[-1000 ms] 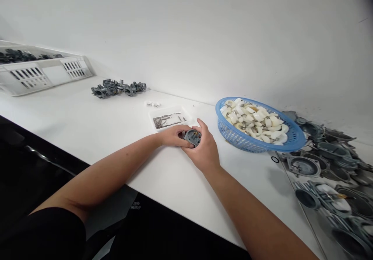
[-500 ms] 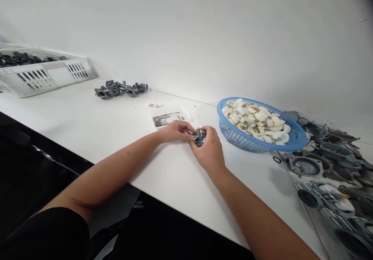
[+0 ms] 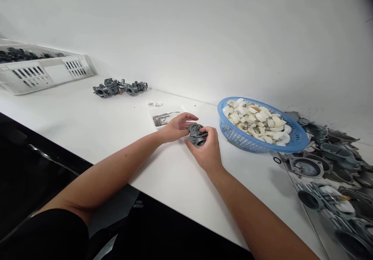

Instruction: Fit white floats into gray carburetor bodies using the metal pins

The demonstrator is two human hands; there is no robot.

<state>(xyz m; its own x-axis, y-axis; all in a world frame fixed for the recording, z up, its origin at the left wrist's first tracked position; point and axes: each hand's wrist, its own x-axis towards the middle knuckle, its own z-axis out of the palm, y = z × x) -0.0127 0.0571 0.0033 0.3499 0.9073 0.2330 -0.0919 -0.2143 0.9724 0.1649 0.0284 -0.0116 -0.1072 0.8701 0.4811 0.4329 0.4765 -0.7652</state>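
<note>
A grey metal carburetor body with a small brass piece on its upper side is in front of me, just over the white table. My right hand grips it from the right, thumb at its lower left and fingers along its right side. On the other side, my left hand has its fingers spread and slightly raised at the part's left edge; whether it touches the metal I cannot tell. Behind my left hand stands a shallow white tray with thin metal pins in it.
A blue basket full of white plastic pieces stands to the right. Grey metal castings are heaped beyond it, near a black ring. Several carburetor bodies lie at the back left, beside a white crate of dark parts.
The carburetor body has been turned, so a round opening now faces me. My left fingers have loosened and spread apart, while my right hand keeps its hold.
</note>
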